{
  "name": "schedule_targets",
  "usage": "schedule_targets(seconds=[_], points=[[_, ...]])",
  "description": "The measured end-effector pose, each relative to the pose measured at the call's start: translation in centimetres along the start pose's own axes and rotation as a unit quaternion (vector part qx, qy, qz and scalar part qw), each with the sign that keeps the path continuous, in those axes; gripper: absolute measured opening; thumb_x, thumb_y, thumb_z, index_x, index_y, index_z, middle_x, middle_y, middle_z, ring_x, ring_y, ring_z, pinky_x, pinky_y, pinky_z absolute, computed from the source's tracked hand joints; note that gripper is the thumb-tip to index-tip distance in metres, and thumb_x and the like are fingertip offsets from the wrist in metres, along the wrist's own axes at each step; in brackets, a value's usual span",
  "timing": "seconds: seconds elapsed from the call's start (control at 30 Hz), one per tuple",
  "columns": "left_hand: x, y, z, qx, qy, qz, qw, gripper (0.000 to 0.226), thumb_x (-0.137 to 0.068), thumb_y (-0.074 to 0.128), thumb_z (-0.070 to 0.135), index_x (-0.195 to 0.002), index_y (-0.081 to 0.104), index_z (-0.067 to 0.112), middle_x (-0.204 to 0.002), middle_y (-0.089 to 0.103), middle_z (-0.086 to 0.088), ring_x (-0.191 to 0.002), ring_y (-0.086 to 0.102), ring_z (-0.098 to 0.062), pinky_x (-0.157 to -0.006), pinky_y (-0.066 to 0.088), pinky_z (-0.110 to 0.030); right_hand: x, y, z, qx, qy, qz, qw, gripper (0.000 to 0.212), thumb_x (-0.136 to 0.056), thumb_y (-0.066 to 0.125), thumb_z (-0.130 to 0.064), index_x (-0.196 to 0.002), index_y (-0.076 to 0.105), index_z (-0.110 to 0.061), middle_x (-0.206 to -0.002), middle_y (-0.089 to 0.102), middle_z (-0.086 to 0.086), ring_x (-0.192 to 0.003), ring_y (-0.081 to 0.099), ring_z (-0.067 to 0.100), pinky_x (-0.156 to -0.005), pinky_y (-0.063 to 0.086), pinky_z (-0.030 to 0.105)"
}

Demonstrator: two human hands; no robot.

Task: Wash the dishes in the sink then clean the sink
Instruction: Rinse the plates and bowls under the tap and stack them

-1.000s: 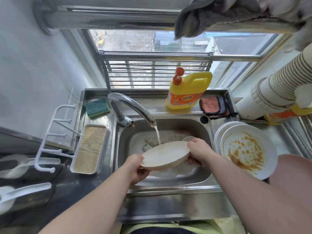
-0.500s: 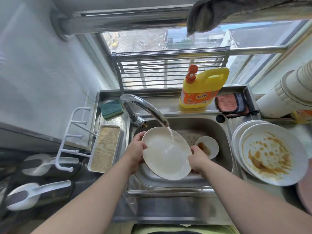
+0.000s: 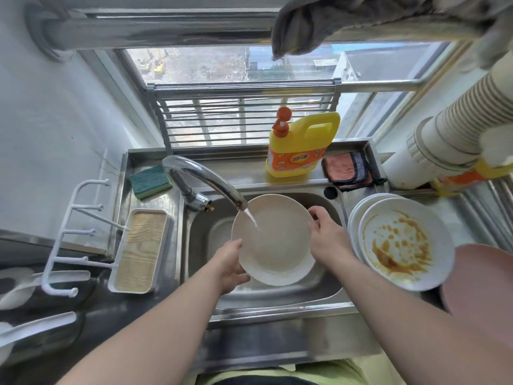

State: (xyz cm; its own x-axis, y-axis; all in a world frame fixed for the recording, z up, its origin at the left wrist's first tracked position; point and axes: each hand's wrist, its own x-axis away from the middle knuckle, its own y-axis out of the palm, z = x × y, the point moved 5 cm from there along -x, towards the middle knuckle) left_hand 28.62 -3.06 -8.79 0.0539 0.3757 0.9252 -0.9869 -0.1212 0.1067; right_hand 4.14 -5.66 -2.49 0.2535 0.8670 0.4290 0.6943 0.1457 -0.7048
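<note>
At the centre of the frame, both hands held a white plate [image 3: 273, 245] over the steel sink [image 3: 205, 237], tilted under the faucet [image 3: 205, 177] while water ran onto it. The left hand [image 3: 229, 266] gripped its lower left rim; the right hand [image 3: 327, 237] gripped its right rim. To the right, a stained plate [image 3: 399, 243] topped a stack on the counter [image 3: 277, 343].

A grey cloth [image 3: 302, 26] hangs over a shiny metal pipe [image 3: 155, 31]. Tall stacked paper cups [image 3: 455, 134] lean beside the window.
</note>
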Motion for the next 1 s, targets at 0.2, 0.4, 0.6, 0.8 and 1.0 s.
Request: schedule_targets(seconds=[0.2,0.4,0.6,0.8,1.0], points=[[1.4,1.5,2.2,0.007,0.111,0.001,0.994,0.027,-0.114,0.04,0.034,-0.134,0.058,0.04,-0.12,0.074,0.005,-0.105,0.071,-0.026,-0.076,0.058,-0.038,0.0,-0.9,1.6,-0.045,0.016,0.066,0.997,0.019,-0.11,0.039,-0.03,-0.123,0.052,-0.036,-0.097,0.067,-0.003,-0.089,0.059,0.03,-0.076,0.043,0.04],[3.9,0.0,5.1,-0.04,0.239,0.009,0.97,0.03,-0.113,0.047,0.025,-0.127,0.067,0.043,-0.111,0.08,0.007,-0.099,0.075,-0.015,-0.07,0.061,-0.032,-0.8,1.5,2.7,-0.134,0.101,0.083,0.982,0.023,-0.105,0.043,-0.03,-0.125,0.054,-0.037,-0.101,0.069,-0.004,-0.097,0.063,0.03,-0.086,0.048,0.04],[5.8,-3.2,6.2,-0.067,0.327,0.024,0.942,0.032,-0.111,0.054,0.021,-0.133,0.069,0.039,-0.123,0.077,0.008,-0.117,0.072,-0.013,-0.095,0.057,-0.032,-0.5,5.7,0.2,-0.237,0.144,0.048,0.96,0.017,-0.103,0.046,-0.026,-0.11,0.057,-0.037,-0.091,0.069,0.004,-0.085,0.066,0.036,-0.074,0.055,0.047],[7.4,-5.8,7.0,-0.025,0.361,0.086,0.928,0.023,-0.103,0.068,0.025,-0.123,0.075,0.034,-0.095,0.079,0.01,-0.091,0.074,-0.005,-0.079,0.059,-0.022,-0.4,10.2,-2.1,-0.364,0.194,-0.085,0.907,0.02,-0.1,0.061,-0.02,-0.114,0.059,-0.035,-0.105,0.071,0.002,-0.096,0.071,0.03,-0.084,0.063,0.045],[7.2,-6.7,8.0,0.013,0.347,0.101,0.932,0.029,-0.082,0.075,0.038,-0.109,0.073,0.03,-0.102,0.069,-0.017,-0.084,0.065,-0.029,-0.074,0.056,-0.045,1.2,12.2,-2.8,-0.315,0.216,-0.223,0.897,0.015,-0.098,0.061,-0.013,-0.108,0.072,-0.018,-0.088,0.079,0.006,-0.068,0.069,0.02,-0.063,0.058,0.028]])
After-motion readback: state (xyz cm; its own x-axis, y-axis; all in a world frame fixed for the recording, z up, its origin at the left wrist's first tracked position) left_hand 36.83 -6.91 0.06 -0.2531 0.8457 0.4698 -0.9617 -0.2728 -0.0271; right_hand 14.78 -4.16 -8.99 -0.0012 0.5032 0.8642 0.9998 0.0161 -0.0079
